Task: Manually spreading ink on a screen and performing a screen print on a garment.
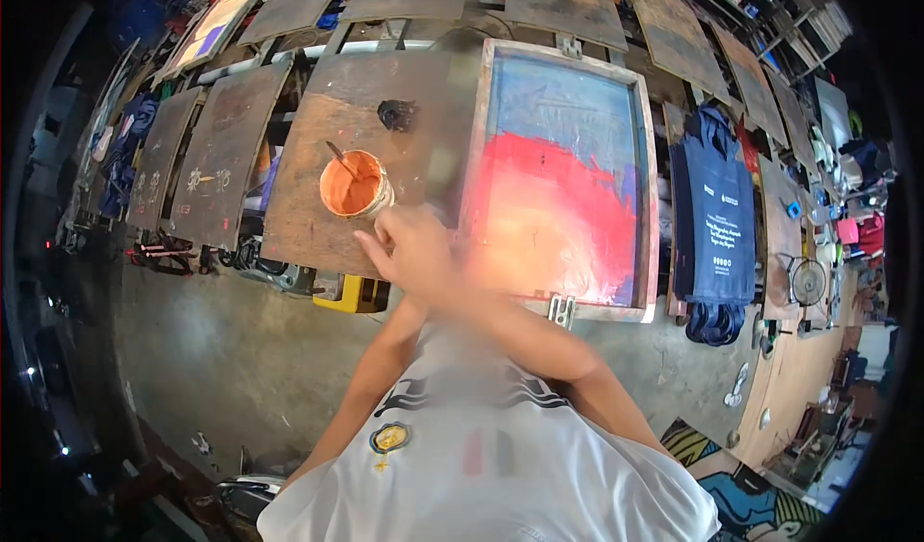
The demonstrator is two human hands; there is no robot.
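My right hand reaches across to the left, just below a round tub of orange ink. Its visible fingers are spread beside the tub's lower right side, with nothing seen between them; whether they touch it I cannot tell. A dark-handled stirring tool leans inside the tub. My left forearm passes under the right one, and the left hand is hidden or lost in blur there. To the right lies a framed printing screen, its blue mesh smeared with red and orange-yellow ink.
The tub stands on a stained wooden board, near a crumpled black lump. Metal hinge clamps sit at the screen frame's edges. Dark blue printed bags lie on the right. Several more boards surround the station, and a yellow object sits beneath.
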